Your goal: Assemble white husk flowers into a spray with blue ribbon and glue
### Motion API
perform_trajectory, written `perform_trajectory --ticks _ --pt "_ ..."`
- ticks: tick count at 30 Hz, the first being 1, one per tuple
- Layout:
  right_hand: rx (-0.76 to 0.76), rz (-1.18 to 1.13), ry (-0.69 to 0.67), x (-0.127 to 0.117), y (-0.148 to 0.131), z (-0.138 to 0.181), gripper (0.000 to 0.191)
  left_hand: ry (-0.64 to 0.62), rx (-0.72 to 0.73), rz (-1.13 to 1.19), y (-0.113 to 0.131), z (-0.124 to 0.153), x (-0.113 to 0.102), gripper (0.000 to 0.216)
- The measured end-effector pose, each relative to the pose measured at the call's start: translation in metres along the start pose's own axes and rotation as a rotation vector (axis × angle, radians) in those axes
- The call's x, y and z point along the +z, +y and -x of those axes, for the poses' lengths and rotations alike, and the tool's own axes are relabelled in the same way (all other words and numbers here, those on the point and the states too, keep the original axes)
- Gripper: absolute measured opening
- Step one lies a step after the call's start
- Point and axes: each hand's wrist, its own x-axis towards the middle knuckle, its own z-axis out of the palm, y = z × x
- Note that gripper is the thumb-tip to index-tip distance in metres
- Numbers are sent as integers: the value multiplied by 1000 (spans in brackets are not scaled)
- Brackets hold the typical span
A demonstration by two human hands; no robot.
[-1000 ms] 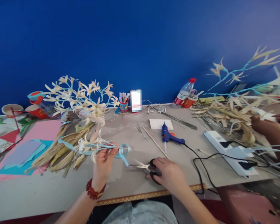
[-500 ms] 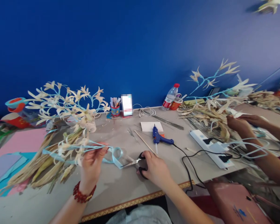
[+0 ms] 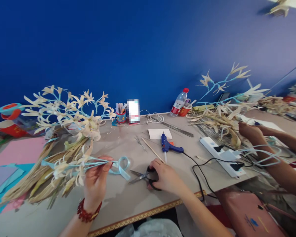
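Observation:
My left hand (image 3: 95, 179) pinches a sprig of pale husk flowers (image 3: 66, 166) bound with light blue ribbon (image 3: 120, 166); the ribbon loops past my fingers to the right. My right hand (image 3: 166, 176) is closed on the black handles of the scissors (image 3: 144, 175), whose blades are parted and point left toward the ribbon, resting on the grey table (image 3: 128, 200). A red bead bracelet (image 3: 87, 214) circles my left wrist.
A blue glue gun (image 3: 169, 147) with black cord, a white power strip (image 3: 222, 156), a wooden stick (image 3: 152, 149) and white paper lie behind. Flower branches (image 3: 68, 110) and dried husks sit left. Another person's hands (image 3: 251, 131) work among husks at right. Bottle (image 3: 178, 102) by the wall.
The view swung right, then held. My right hand has spread the scissor blades apart. My left hand keeps holding the ribboned sprig, now slightly lower.

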Motion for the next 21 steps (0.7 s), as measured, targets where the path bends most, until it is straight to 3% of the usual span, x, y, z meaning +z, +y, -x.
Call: perform_trajectory --ticks 6,10,14,16,19,21 --pt "116 166 10 -1 -11 -6 53 -76 0 -20 -4 3 -3 11" --pt "-1 81 -129 -5 -11 -13 37 -93 11 -29 -5 3 -4 11" --pt "-120 -75 -190 -23 1 -11 33 -109 26 0 -5 2 -4 10" --pt "-57 -82 -113 -36 16 -9 28 -99 27 14 -5 1 -5 11" --pt "115 125 201 -53 51 -11 18 -96 10 50 -6 1 -5 11" --pt "144 270 306 -57 76 -17 39 -103 -6 69 -7 1 -5 11"
